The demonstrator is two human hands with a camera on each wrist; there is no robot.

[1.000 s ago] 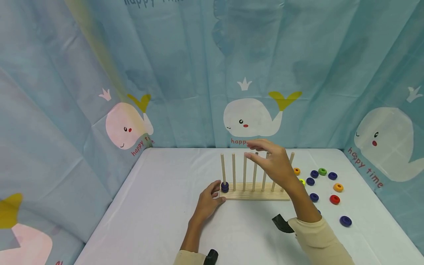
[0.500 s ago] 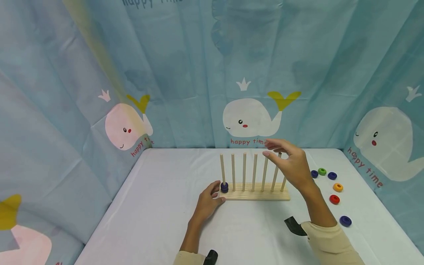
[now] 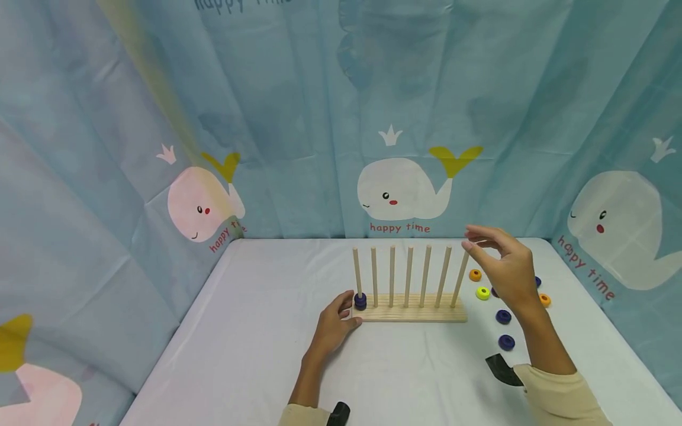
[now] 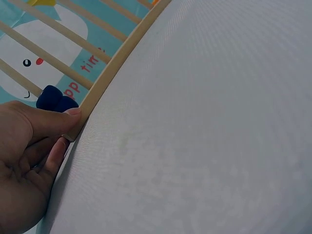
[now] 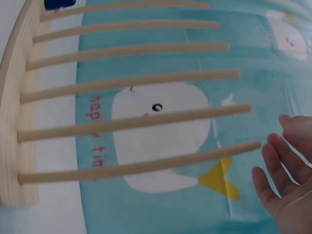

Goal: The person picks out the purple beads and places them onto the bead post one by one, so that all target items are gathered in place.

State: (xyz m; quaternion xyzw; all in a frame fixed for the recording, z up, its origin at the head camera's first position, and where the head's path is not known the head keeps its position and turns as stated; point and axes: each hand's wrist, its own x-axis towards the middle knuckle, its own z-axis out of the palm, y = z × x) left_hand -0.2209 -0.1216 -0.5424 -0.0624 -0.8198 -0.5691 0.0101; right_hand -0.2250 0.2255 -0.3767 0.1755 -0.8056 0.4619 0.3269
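A pale wooden peg rack (image 3: pixel 410 317) stands on the white table, its several upright pegs in a row. Dark blue rings (image 3: pixel 360 302) sit stacked low on the leftmost peg; they also show as blue beads (image 4: pixel 54 99) in the left wrist view. My left hand (image 3: pixel 333 326) holds the rack's left end, thumb on the edge of the base. At the top of the rightmost peg (image 5: pixel 141 165) is my right hand (image 3: pixel 510 269), fingers and thumb spread apart with nothing between them. In the right wrist view the right hand (image 5: pixel 295 192) is beside that peg's tip.
Loose rings lie right of the rack: an orange ring (image 3: pixel 475 275), a yellow ring (image 3: pixel 482 293), blue rings (image 3: pixel 503 317) and another orange ring (image 3: pixel 544 300). The right hand and forearm cover others. A light blue whale-print curtain (image 3: pixel 298 195) hangs behind the table.
My right hand has moved right along the peg tops, from the middle pegs to the rightmost one. My left hand has stayed at the rack's left end.
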